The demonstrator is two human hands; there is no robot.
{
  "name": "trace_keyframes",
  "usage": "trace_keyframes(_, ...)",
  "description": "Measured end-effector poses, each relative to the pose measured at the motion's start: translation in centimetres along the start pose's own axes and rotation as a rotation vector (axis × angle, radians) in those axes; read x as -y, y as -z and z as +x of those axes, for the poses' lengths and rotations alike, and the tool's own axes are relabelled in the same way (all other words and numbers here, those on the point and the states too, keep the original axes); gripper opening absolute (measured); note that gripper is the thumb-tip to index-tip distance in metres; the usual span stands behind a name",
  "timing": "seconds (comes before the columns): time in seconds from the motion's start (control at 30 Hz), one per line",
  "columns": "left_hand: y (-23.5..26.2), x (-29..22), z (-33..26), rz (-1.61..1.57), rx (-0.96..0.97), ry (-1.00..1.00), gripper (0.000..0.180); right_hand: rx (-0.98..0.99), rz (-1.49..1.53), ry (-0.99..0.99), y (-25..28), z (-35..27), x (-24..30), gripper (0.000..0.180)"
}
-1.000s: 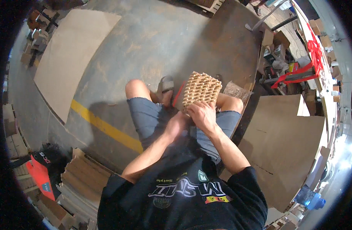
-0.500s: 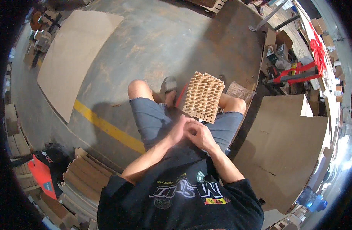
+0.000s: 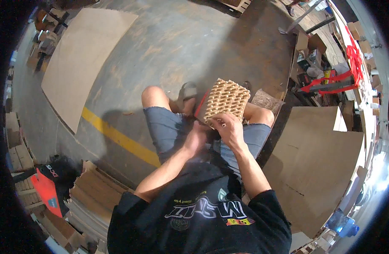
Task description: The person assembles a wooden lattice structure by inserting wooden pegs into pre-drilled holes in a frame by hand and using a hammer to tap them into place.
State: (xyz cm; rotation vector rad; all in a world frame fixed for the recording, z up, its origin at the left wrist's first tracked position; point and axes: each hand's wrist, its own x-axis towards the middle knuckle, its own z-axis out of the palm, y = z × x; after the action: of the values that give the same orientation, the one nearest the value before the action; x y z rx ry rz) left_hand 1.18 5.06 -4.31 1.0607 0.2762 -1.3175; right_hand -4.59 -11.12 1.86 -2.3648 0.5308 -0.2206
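A cardboard-coloured block (image 3: 227,98) with rows of short tan pegs standing in it rests between my knees. My right hand (image 3: 231,129) is at its near edge, thumb and fingers closed round a small pale peg (image 3: 223,125) whose round end shows between them. The hand covers the block's nearest row of holes. My left hand (image 3: 196,137) is just left of and nearer than the block, over my lap. It is smeared by motion, and its fingers cannot be made out. A red edge (image 3: 199,109) shows along the block's left side.
A clear bag of thin tan pieces (image 3: 265,100) lies beyond my right knee. Large cardboard sheets lie on the left (image 3: 86,59) and right (image 3: 313,165). Stacked cardboard (image 3: 97,190) and a red and black bag (image 3: 48,190) are behind left. Red wrapping (image 3: 354,63) hangs at the right.
My hands, together over my lap before, have parted. The right has moved forward onto the block's near edge with the small peg; the left has drawn slightly back and left.
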Motion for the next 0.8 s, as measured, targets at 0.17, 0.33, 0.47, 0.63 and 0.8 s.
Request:
trace_keyframes(0.17, -1.1, -0.6, -0.3, 0.025, -0.058, -0.022, 0.068, -0.135, -0.248, 0.313, -0.5, 1.1, -0.3, 0.009)
trace_keyframes(0.33, -0.4, -0.1, 0.3, 0.099, 0.009, -0.089, 0.068, -0.095, -0.306, 0.349, -0.4, 1.1, 0.9, 0.007)
trace_keyframes(0.47, -0.9, -0.3, 1.0, -0.003, 0.013, 0.042, 0.071, 0.007, -0.323, 0.245, -0.8, 1.2, 0.5, 0.009)
trace_keyframes(0.63, 2.7, 4.2, 5.2, 0.257, -0.107, -0.124, 0.076, 0.152, -0.395, 0.222, -0.4, 1.8, 1.9, 0.009)
trace_keyframes(0.8, 0.7, 1.7, 4.0, 0.269, -0.006, -0.112, 0.074, 0.124, -0.351, 0.252, -0.7, 1.7, 1.1, 0.007)
